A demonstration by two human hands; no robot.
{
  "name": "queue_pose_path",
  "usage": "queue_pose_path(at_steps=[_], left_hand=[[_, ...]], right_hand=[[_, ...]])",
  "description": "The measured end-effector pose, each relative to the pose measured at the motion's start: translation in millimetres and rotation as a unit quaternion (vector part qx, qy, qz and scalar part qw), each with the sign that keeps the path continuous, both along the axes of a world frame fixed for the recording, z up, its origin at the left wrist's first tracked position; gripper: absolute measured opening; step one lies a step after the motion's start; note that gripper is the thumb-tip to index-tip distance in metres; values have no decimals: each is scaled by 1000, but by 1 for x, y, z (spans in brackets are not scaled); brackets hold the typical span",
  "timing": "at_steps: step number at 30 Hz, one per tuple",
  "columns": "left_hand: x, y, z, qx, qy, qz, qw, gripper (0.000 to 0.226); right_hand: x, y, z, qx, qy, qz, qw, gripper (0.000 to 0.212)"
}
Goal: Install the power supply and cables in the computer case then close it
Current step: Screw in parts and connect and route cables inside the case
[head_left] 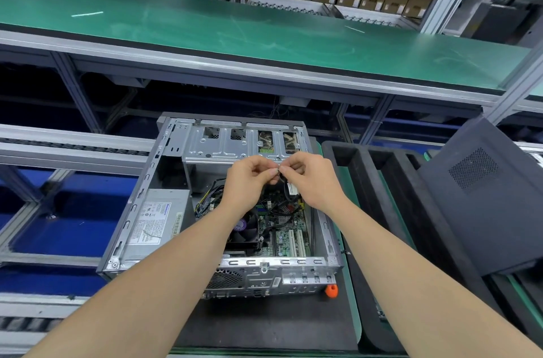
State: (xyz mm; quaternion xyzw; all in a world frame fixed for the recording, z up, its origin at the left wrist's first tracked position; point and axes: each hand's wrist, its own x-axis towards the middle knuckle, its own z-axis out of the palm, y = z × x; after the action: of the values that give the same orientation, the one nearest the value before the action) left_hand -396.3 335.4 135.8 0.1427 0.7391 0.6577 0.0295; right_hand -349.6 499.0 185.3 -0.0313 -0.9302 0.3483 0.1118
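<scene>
Open grey computer case flat on its side, lid off, rear ports nearest the camera. Silver power supply seated in its near-left corner, label up; black cable pinched up above the motherboard. Black vented side panel leaning tilted to the right, apart from the case.

— What's under your hands?
— Bare stamped metal, dull silver: the computer case. Pinched between my left hand and right hand, a cable in smooth black plastic.
— And either side?
— Left of my left, the power supply: matt grey metal, paper label. Right of my right, a matt black perforated side panel and a coarse black foam tray.
</scene>
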Motion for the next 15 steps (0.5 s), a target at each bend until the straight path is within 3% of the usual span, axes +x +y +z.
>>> queue_pose_path(at_steps=[6,10,15], left_hand=[[1,-2,3,-15,27,-3,1000,9],[1,-2,5,52,-43,-36,997,14],[2,0,9,125,-102,-41,986,14]], right_hand=[[1,0,1,-62,14,-8,998,9],[2,-1,0,-102,27,-16,994,11],[2,-1,-4,-75,38,2,996,5]])
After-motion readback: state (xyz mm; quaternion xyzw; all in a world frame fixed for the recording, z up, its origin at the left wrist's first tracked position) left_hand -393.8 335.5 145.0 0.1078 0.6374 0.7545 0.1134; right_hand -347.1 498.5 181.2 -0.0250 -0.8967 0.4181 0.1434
